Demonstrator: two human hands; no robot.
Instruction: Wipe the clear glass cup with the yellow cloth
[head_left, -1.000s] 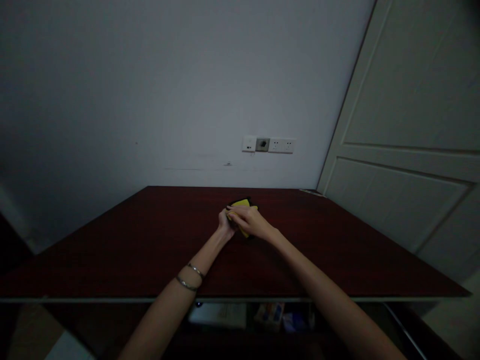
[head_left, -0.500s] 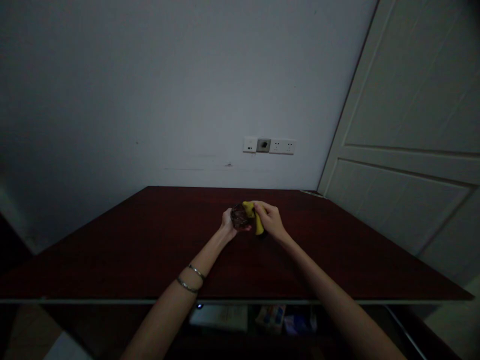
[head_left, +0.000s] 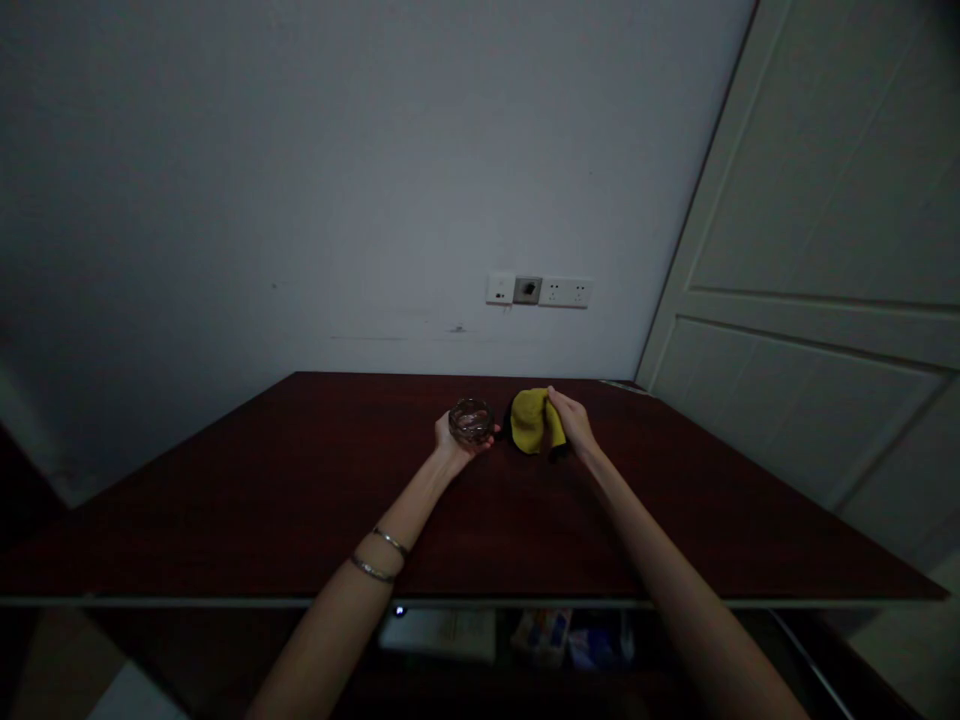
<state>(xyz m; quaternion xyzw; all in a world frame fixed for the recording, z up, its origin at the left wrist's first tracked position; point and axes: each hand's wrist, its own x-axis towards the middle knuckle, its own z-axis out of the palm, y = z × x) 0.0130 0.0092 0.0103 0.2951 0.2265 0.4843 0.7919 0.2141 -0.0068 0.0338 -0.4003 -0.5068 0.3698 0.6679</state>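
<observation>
My left hand (head_left: 451,441) is wrapped around a small, clear glass bowl (head_left: 472,422), its round opening tipped toward me. To the right of the bowl, my right hand (head_left: 573,420) pinches a yellow cloth (head_left: 529,420) with a dark edge or backing. The cloth hangs partly spread and folded from the fingertips, apart from the bowl. Both hands are over the dark red tabletop (head_left: 300,480). The palm side of the left hand is mostly hidden behind the glass.
A pale wall with a row of sockets (head_left: 555,292) rises behind the table. At right stands a panelled white door (head_left: 810,300). Beneath the front edge, a shelf holds a pale box (head_left: 439,635), a small printed package (head_left: 544,637) and a blue packet (head_left: 592,648).
My right hand has drawn the yellow cloth away from the glass bowl, to the right, and it now hangs more open. The left hand has shifted slightly left with the bowl.
</observation>
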